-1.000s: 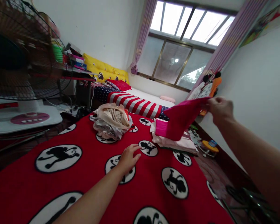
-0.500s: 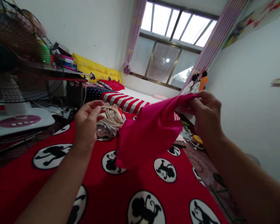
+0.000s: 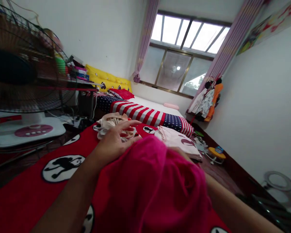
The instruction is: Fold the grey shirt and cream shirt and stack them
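A bright pink piece of clothing [image 3: 150, 187], bunched and draping in loose folds, fills the lower middle of the head view, close to the camera. Behind it is my right hand [image 3: 181, 152], mostly covered, with only a strip of skin showing above the cloth; the fabric hangs from it. My left hand [image 3: 118, 139] is open at the cloth's upper left edge, fingers stretched apart with nothing in them. Just beyond that hand lies a crumpled heap of beige and grey clothes [image 3: 109, 121]. Folded pale pink clothes [image 3: 177, 140] rest farther right on the red monkey-print blanket [image 3: 26, 197].
A standing fan [image 3: 14, 77] is close at the left, beside a cluttered table [image 3: 84, 85]. Past the blanket is a bed with a flag-patterned cover [image 3: 140, 111]. Clothes [image 3: 210, 98] hang by the window, and a yellow stool [image 3: 217, 153] stands on the floor at right.
The pink clothing has come down and nearer the camera, bunching up and covering my right hand. My left hand has moved right to its edge. The view has shifted, revealing the folded clothes.
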Motion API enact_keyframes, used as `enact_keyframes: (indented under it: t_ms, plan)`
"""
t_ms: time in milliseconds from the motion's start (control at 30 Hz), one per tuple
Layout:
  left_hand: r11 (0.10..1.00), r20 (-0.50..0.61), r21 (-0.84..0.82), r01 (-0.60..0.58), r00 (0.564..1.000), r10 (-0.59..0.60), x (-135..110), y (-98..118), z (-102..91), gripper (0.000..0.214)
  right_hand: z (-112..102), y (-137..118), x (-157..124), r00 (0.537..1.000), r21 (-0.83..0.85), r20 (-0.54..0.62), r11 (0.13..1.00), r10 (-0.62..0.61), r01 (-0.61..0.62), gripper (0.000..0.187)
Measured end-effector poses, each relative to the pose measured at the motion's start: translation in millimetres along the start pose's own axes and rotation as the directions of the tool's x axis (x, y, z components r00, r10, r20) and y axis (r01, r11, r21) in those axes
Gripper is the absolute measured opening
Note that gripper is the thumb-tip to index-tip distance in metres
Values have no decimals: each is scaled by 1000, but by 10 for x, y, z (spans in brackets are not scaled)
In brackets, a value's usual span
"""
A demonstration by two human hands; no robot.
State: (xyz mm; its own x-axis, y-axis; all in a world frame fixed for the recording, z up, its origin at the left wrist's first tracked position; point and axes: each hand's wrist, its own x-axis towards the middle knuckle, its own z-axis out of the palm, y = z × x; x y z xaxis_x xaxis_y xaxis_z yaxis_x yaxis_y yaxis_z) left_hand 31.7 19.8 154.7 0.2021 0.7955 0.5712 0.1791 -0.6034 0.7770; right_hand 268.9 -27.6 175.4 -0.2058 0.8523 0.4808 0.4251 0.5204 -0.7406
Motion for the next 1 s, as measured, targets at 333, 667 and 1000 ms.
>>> enact_keyframes:
  t_ms: [333,667,1000]
  plan:
    - [993,376,115,-34,927,-12,-81,-24,184,40,169,-260,-89,957,344,-288,936,33,71,11]
    - [889,-732,397,230,664,155,16,-200,-492,31,-382,1450,299,930,-569,-308,744,201,-349,19]
    - [926,255,376,-46,965,-56,2,-235,-2,32,-604,2175,657,872,-827,-262,369,414,-424,36]
